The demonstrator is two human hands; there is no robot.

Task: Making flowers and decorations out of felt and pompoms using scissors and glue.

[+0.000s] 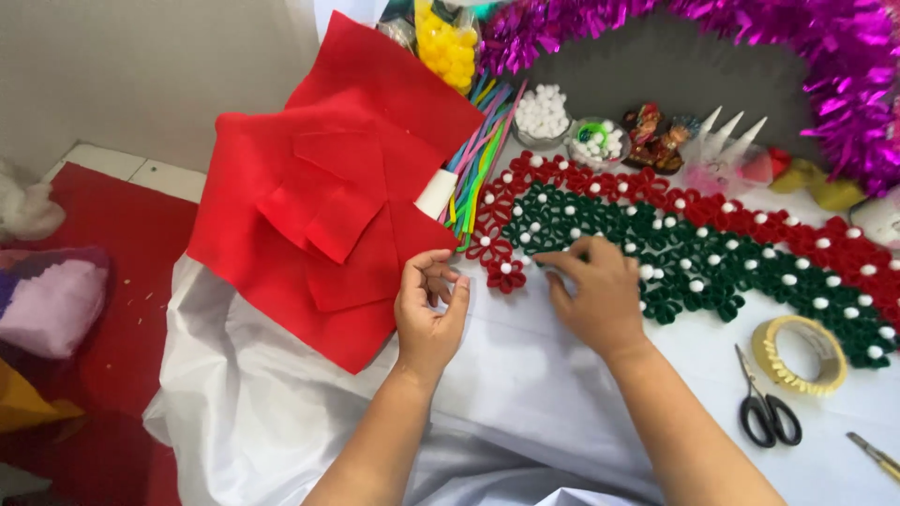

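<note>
Left hand (429,314) – half-curled, empty, beside red felt sheets (328,187) | Right hand (595,290) – fingers pressed flat on red-and-green flower garland (712,248), lying across white cloth (525,394) | scissors (764,408), tape roll (802,354) nearby

Felt sheets (342,187) lie left of the flower band (694,244); scissors (767,403) beside tape roll (800,354).
</note>
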